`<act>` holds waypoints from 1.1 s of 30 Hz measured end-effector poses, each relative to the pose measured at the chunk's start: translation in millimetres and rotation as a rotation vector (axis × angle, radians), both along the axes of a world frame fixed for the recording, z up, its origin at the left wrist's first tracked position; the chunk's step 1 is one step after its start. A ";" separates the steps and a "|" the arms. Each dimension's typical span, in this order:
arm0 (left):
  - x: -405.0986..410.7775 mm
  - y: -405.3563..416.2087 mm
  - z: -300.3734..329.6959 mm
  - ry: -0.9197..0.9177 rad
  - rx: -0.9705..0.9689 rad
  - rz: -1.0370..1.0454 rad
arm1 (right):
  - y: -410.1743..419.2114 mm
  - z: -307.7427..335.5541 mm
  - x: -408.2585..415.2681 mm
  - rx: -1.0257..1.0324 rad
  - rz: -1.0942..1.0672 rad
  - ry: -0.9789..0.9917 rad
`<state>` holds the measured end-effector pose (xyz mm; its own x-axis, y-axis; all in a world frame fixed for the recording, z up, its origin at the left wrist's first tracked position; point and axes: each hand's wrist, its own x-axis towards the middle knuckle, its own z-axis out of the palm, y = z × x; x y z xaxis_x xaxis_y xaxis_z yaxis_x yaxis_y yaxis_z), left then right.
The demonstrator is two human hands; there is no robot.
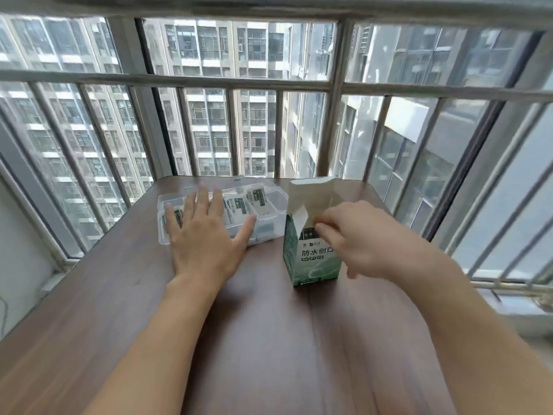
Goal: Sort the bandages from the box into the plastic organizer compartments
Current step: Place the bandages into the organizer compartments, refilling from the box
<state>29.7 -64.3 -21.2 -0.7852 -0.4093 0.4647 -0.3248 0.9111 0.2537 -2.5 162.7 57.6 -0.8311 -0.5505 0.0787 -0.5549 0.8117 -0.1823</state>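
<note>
Table (119, 295) brown wood, beside barred window (254, 115).

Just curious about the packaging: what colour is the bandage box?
Green and white bandage box, seen in the head view.

I see bare desk (257, 339) across the whole near half, open for either forearm. At the far edge the clear organizer (270, 217) and the upright green box (311, 259) stand just beside each other, only a narrow gap between them. My left hand (206, 235) lies spread over the organizer's near left part, covering those compartments; the right-side ones stay reachable from above. My right hand (356, 238) blocks the box's open top, its raised flaps crowding the mouth. Window bars (281, 133) close off the space just past the desk
</note>
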 end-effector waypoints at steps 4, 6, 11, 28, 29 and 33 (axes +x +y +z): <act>6.6 37.6 6.5 0.342 0.281 -0.504 | 0.3 -5.3 1.7 -0.171 -0.024 -0.129; 7.2 65.6 1.4 0.302 0.494 -0.766 | 4.5 -4.8 1.4 -0.329 -0.037 -0.238; -10.1 90.4 -32.4 0.193 0.991 -0.844 | 9.0 -13.4 -4.7 -0.467 -0.055 -0.341; -9.7 62.4 -15.7 0.212 0.872 -0.879 | 11.8 -18.2 10.8 -0.311 -0.090 -0.528; -9.1 63.1 -14.2 0.208 0.868 -0.898 | 10.5 -18.5 9.2 -0.288 -0.098 -0.545; -6.3 65.9 -12.1 0.218 0.792 -0.941 | 7.4 -28.6 8.9 -0.196 -0.140 -0.599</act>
